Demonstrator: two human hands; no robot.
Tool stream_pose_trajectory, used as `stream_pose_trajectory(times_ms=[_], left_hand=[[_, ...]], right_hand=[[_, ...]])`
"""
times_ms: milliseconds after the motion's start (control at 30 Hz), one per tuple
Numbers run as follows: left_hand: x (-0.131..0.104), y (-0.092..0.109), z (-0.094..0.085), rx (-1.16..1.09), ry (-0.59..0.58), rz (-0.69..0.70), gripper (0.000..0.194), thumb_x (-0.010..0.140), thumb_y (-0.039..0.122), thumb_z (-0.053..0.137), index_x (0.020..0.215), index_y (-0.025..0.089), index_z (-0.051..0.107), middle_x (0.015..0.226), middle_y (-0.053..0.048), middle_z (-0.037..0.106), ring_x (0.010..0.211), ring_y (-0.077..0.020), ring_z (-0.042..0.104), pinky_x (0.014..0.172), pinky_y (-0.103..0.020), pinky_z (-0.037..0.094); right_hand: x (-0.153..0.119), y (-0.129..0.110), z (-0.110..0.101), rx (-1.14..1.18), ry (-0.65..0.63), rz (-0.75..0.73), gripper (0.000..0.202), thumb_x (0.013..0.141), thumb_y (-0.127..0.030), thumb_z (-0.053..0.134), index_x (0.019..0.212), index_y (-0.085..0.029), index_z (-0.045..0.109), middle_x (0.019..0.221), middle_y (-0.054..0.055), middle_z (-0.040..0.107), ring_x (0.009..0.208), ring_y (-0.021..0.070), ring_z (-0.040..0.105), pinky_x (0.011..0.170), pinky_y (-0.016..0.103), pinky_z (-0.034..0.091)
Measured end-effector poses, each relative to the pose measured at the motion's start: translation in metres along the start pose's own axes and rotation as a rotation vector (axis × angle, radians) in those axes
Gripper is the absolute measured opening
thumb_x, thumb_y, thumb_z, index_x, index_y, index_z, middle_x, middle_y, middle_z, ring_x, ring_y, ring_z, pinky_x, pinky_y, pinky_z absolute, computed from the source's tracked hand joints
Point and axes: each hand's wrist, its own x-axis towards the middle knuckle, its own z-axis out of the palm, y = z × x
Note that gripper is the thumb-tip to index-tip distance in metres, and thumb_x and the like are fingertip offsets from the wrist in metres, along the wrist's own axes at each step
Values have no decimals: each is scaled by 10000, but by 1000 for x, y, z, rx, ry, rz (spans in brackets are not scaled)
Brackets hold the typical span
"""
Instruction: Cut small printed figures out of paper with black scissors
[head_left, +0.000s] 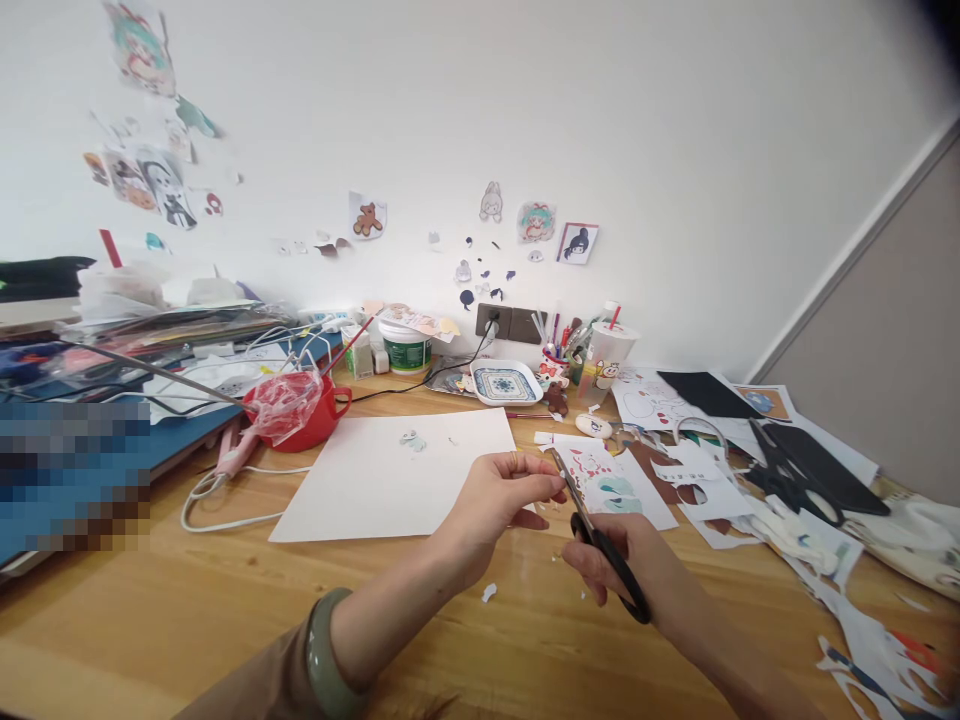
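Observation:
My right hand (622,560) is closed around the black handles of a pair of scissors (592,535), whose blades point up and away from me. Close to the blade tips, my left hand (502,495) has its thumb and forefinger pinched together; whatever sits between them is too small or hidden to make out. Behind the left hand lies a large white sheet of paper (375,480) with small pale-green cut-outs on it. Beyond the scissors is a paper with red and teal drawings (611,488). Small white scraps (489,593) lie on the wooden table below my hands.
At left stand a red pot (300,425) with plastic film and a pink-handled tool (232,450) with a white cord. A square patterned dish (506,383) and a lidded drink cup (607,355) are at the back. Black scissors (795,475) and paper offcuts cover the right side.

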Motion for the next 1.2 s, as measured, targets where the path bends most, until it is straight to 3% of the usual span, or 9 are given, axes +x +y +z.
stream_pose_trajectory(times_ms=[233,1200], left_hand=[[0,-1,-1,-29,13,7,151,627,272,635,685,140,590,684,-29,565,674,-108,504,528,-184,403],[1,-2,0,-36,42,9,177,615,299,640,670,138,593,668,-34,564,682,-126,508,526,-200,409]], right_hand=[[-2,-4,-1,16,2,-19,375,749,-408,518,486,-179,380,453,-59,356,426,70,318,408,195,266],[0,0,-1,15,3,11,374,718,-444,535,493,-182,391,441,-51,402,423,84,355,404,199,263]])
